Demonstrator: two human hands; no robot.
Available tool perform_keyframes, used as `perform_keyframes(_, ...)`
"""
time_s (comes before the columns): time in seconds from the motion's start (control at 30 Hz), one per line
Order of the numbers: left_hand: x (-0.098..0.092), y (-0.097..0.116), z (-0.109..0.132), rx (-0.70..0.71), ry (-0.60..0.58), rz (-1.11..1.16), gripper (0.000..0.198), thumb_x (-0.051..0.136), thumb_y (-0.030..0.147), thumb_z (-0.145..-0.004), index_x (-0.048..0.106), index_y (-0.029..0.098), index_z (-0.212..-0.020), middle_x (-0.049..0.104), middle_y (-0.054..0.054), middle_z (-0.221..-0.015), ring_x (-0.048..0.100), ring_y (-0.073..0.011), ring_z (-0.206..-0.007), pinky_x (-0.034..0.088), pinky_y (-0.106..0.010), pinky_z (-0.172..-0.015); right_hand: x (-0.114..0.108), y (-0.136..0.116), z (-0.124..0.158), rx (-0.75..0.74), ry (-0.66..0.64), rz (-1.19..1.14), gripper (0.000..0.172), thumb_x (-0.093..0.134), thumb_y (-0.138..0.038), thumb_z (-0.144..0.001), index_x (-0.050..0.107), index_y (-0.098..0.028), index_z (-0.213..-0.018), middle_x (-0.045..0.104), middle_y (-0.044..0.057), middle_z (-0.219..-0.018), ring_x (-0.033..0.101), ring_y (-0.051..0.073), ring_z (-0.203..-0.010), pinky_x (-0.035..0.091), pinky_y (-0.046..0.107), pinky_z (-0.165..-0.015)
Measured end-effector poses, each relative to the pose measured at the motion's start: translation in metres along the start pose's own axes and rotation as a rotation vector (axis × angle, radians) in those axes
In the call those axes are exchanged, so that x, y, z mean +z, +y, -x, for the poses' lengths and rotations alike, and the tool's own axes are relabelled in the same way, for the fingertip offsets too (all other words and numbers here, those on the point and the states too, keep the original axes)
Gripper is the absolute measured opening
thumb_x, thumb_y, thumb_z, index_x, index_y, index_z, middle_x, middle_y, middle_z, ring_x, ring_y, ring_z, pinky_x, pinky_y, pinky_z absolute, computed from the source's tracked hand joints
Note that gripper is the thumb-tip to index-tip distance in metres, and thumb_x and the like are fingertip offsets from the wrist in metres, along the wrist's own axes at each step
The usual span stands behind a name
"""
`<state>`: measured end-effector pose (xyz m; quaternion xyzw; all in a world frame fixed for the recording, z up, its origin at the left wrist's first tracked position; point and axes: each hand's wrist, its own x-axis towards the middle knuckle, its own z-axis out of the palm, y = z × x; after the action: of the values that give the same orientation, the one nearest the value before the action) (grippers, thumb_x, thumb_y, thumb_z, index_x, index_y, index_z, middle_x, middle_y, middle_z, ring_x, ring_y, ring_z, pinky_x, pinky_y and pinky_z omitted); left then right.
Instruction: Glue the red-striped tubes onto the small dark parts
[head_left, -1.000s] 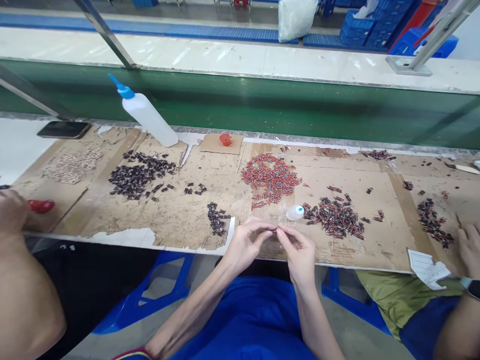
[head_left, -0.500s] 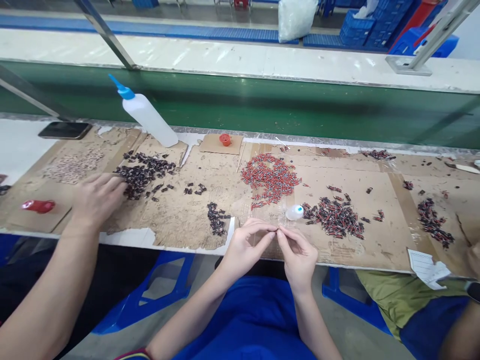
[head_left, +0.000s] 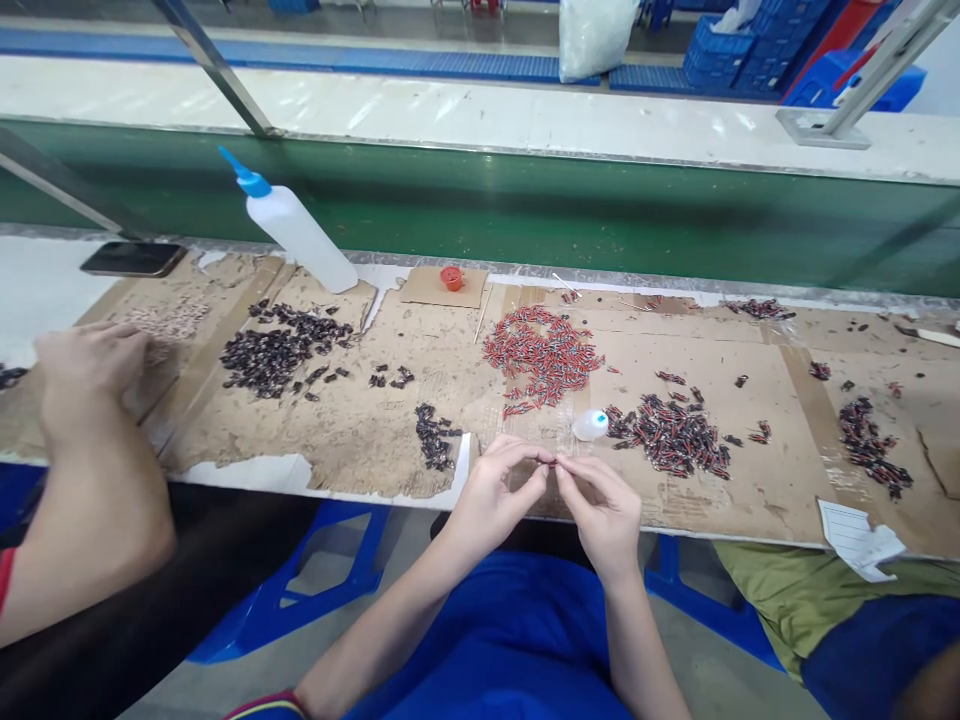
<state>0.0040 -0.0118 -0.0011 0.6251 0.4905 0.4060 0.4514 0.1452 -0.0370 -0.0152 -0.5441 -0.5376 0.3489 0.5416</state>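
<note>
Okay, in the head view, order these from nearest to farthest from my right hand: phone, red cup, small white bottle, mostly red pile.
From your right hand:
1. Small white bottle: just beyond the hand.
2. Mostly red pile: past the bottle, slightly left.
3. Red cup: farther back, left of the pile.
4. Phone: far left, toward the back.

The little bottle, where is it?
In the head view, the little bottle is right of centre, just beyond the right hand, at the left edge of the black-and-red pile.
</note>
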Motion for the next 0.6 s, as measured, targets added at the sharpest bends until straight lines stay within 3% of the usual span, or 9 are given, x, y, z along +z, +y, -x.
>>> perform_keyframes(0.23, 0.003, -0.004, 0.000, 0.063, -0.078, -0.004, 0.013, 0.059, 0.018, -0.085, 0.071, 0.019, -0.089, 0.072, -0.007, -0.088, 0.063, -0.0198, -0.090, 0.051, -0.032, -0.084, 0.001, 0.011, 0.005, 0.038, 0.044, -0.025, 0.011, 0.065, -0.021, -0.081, 0.074, -0.022, -0.087, 0.072, 0.005, -0.083, 0.068, 0.018, -0.079, 0.056, 0.031, -0.073)
perform_keyframes(0.33, -0.001, -0.004, -0.003, 0.116, -0.189, -0.019, 0.023, 0.058, 0.023, -0.088, 0.067, 0.020, -0.108, 0.071, -0.008, -0.101, 0.062, -0.0210, -0.101, 0.049, -0.035, -0.091, -0.011, 0.016, 0.005, 0.038, 0.068, 0.034, 0.010, 0.064, -0.025, -0.082, 0.073, -0.021, -0.086, 0.071, 0.006, -0.086, 0.067, 0.020, -0.082, 0.056, 0.035, -0.077)
perform_keyframes(0.4, -0.012, -0.008, -0.007, 0.145, -0.205, -0.100, 0.033, 0.057, 0.024, -0.089, 0.059, 0.023, -0.122, 0.068, -0.009, -0.114, 0.059, -0.0222, -0.110, 0.046, -0.038, -0.096, -0.024, 0.020, 0.003, 0.028, 0.155, 0.104, 0.012, 0.064, -0.028, -0.082, 0.072, -0.020, -0.085, 0.071, 0.007, -0.087, 0.067, 0.021, -0.084, 0.055, 0.039, -0.080)
perform_keyframes(0.5, -0.039, -0.025, -0.012, 0.144, -0.068, -0.342, 0.030, 0.055, 0.020, -0.088, 0.062, 0.023, -0.117, 0.068, -0.010, -0.114, 0.057, -0.0259, -0.111, 0.042, -0.045, -0.098, -0.044, 0.026, -0.006, -0.028, 0.390, 0.289, 0.018, 0.064, -0.031, -0.082, 0.071, -0.019, -0.093, 0.069, 0.010, -0.095, 0.065, 0.024, -0.091, 0.052, 0.045, -0.086)
perform_keyframes(0.6, -0.065, -0.046, -0.014, 0.073, 0.075, -0.627, 0.021, 0.057, 0.013, -0.083, 0.070, 0.024, -0.095, 0.072, -0.009, -0.098, 0.055, -0.0312, -0.106, 0.035, -0.053, -0.097, -0.053, 0.031, -0.016, -0.134, 0.380, 0.551, 0.035, 0.068, -0.039, -0.078, 0.068, -0.019, -0.107, 0.065, 0.012, -0.110, 0.058, 0.028, -0.104, 0.045, 0.051, -0.095)
